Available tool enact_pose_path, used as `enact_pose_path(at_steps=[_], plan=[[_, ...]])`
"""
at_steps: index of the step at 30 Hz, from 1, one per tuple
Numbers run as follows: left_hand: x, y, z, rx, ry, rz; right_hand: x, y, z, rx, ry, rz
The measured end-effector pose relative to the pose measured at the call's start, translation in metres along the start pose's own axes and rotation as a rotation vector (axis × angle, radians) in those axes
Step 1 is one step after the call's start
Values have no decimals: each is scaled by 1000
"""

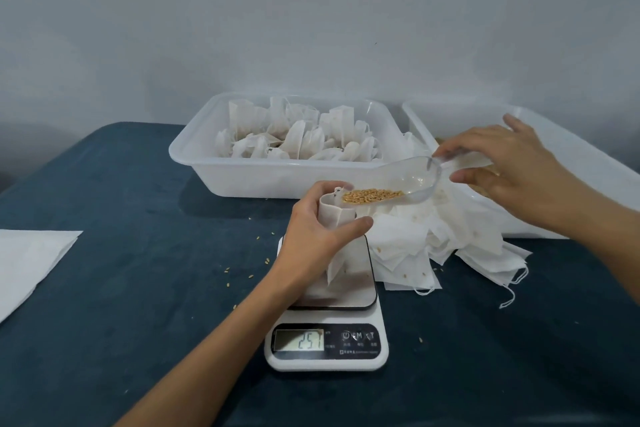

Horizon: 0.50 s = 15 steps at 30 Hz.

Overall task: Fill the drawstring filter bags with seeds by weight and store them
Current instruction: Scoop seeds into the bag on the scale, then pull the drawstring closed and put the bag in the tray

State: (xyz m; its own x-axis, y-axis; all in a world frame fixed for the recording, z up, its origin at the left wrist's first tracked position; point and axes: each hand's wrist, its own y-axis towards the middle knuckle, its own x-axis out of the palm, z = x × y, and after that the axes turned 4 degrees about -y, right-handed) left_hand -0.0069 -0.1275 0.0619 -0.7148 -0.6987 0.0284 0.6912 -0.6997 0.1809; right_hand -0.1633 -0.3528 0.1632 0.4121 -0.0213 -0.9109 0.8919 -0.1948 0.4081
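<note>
Tipping scoop (412,180) toward bag (334,215) | right hand (512,163) pinches handle | left hand (311,229) grips upright bag

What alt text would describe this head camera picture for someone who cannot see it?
A person's left hand holds a small white bag upright on a kitchen scale while the right hand tips a clear scoop of seeds toward its mouth. Behind, a white tub holds filled bags.

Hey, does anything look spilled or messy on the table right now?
Yes. Loose seeds lie scattered on the dark table left of the scale, with one more to its right. A few also sit on the heap of empty bags.
</note>
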Motion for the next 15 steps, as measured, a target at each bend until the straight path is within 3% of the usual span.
enact_pose_path(at_steps=[7,15], plan=[[1,-1,-2,-5,2,6,10,-4,28,156,285,6],[1,0,-4,10,4,-19,29,3,90,573,141,50]])
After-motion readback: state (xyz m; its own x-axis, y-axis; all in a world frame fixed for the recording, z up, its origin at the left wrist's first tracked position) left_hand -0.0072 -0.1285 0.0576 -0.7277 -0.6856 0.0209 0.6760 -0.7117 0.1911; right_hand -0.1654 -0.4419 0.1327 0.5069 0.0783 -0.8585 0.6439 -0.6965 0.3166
